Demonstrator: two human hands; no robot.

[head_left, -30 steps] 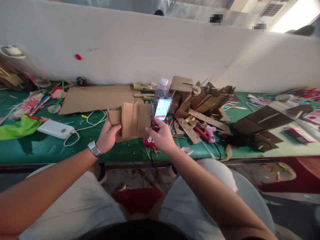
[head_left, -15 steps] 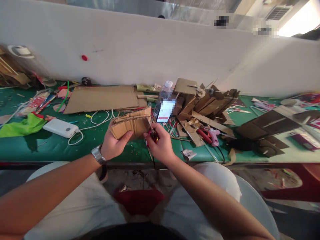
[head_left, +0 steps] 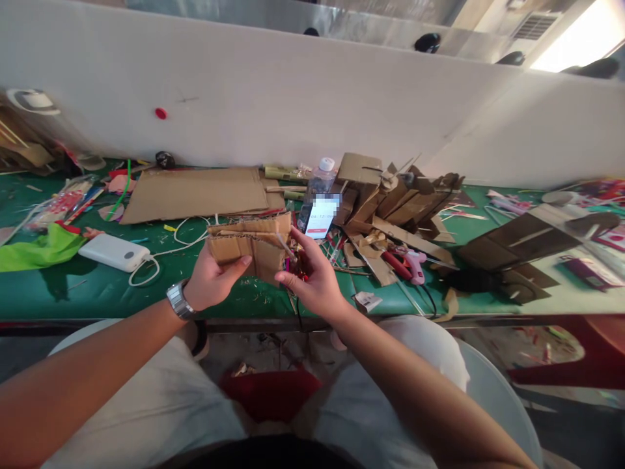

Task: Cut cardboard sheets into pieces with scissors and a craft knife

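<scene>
My left hand (head_left: 213, 278) grips a folded piece of brown cardboard (head_left: 249, 251) by its left side, thumb on the near face and fingers behind. Torn, corrugated edges face up along the top of the piece. At its right end, my right hand (head_left: 315, 273) is around a pair of scissors (head_left: 284, 246), thumb and fingers spread apart. A greyish blade lies against the cardboard's right edge. Most of the scissors' handle is hidden by the hand and by clutter behind it. Both hands are raised above the table's front edge.
On the green table (head_left: 161, 293) lie a white power bank (head_left: 112, 252) with its cable and a flat cardboard sheet (head_left: 193, 193). A phone (head_left: 319, 218) leans by a bottle (head_left: 322, 179). Cardboard constructions (head_left: 400, 202) and a pink glue gun (head_left: 416, 266) are to the right.
My right thumb and fingers have spread wider at the cardboard's right end. The cardboard and my left hand have shifted slightly left, and the piece is tilted differently.
</scene>
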